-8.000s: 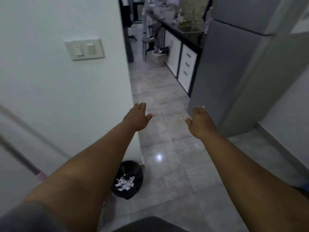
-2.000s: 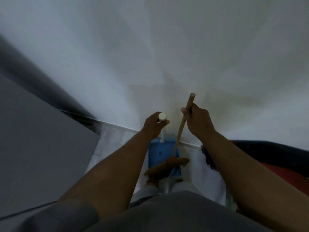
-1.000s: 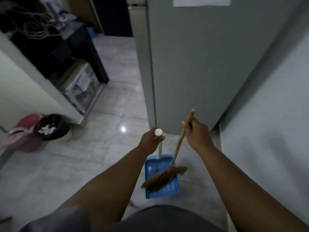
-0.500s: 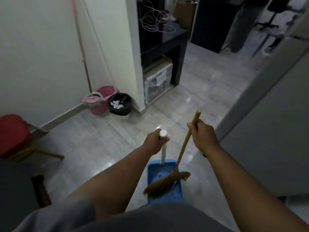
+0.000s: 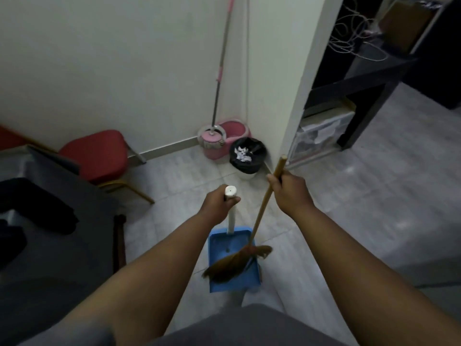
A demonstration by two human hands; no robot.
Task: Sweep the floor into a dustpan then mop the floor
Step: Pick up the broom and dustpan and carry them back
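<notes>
One blue dustpan (image 5: 222,242) was held by its white handle, gripped in the left hand (image 5: 219,203). One broom (image 5: 262,211) was clasped by the right hand (image 5: 290,191), bristles laid across the pan. Beyond were recorded one red chair (image 5: 97,153), one black-lined bin (image 5: 247,156), and one mop (image 5: 219,71) stood in one pink bucket (image 5: 237,128).

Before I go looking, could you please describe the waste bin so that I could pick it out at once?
Look to the corner where the pale wall meets the jutting pillar. On the floor stand a pink mop bucket, with the mop standing in it, and right of it the bin. Only the bin is lined with a black bag and holds white paper scraps.
</notes>
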